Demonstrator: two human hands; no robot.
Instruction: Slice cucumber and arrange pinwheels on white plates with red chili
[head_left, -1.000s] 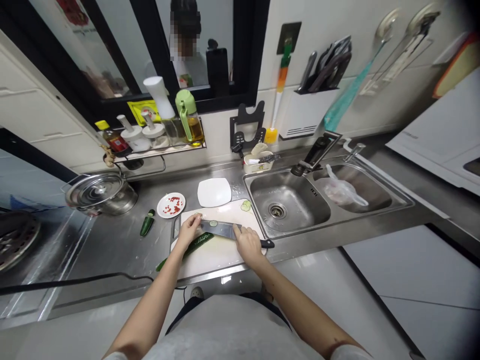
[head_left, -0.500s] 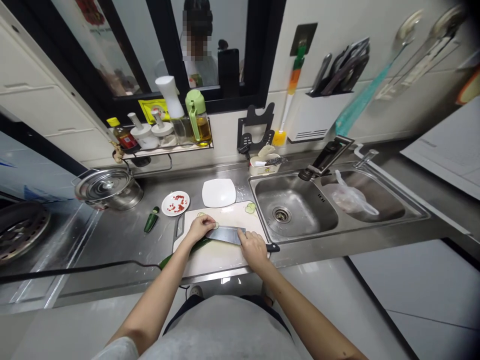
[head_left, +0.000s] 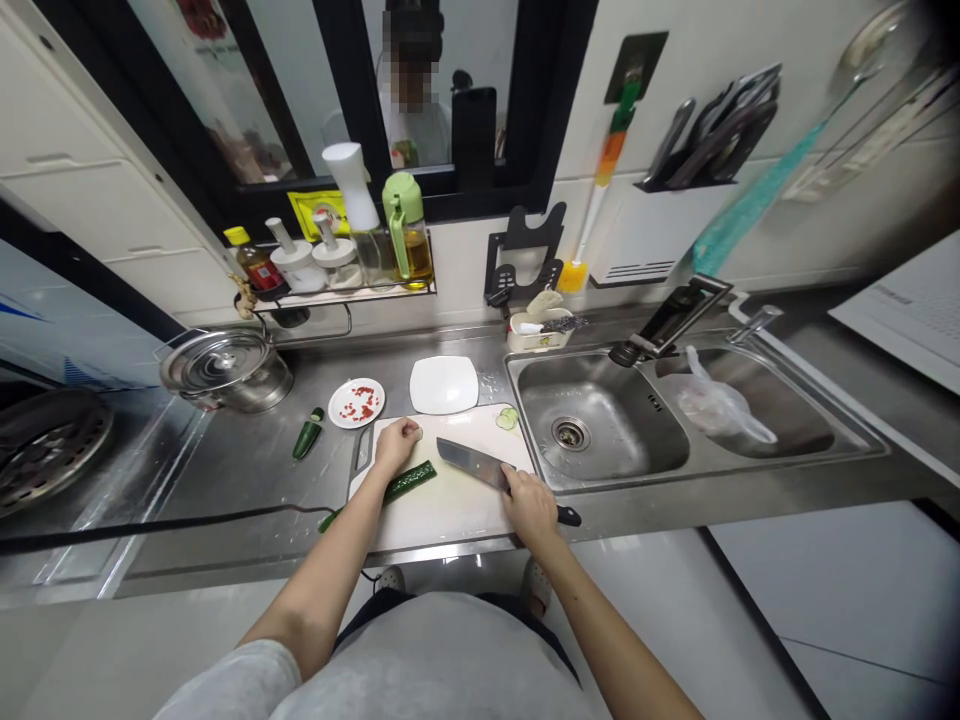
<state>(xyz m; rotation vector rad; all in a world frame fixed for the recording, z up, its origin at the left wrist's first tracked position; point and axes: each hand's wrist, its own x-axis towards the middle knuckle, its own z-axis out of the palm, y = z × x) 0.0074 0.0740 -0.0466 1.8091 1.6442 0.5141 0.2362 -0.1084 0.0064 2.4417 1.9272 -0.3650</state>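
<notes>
My right hand (head_left: 531, 505) grips a kitchen knife (head_left: 474, 463) by its black handle, the broad blade pointing left above the white cutting board (head_left: 465, 515). My left hand (head_left: 397, 445) is at the board's upper left, its fingers pinched on a pale cucumber slice (head_left: 418, 433), mostly hidden by the fingertips. Below that hand lies a long cut cucumber (head_left: 410, 481), partly covered by my left forearm. Several cucumber slices (head_left: 507, 418) rest at the board's upper right corner. The blade is apart from the cucumber.
Behind the board stand a white square plate (head_left: 444, 385) and a small plate with red pieces (head_left: 337, 408). A cucumber end (head_left: 307, 437) lies left on the counter, near a steel pot (head_left: 255, 385). To the right is a double sink (head_left: 611, 470). A black cable (head_left: 187, 525) crosses the counter.
The knife has moved right, away from the cucumber, exposing its cut end. My left hand has moved from the blade towards the board's upper left with its fingers pinched.
</notes>
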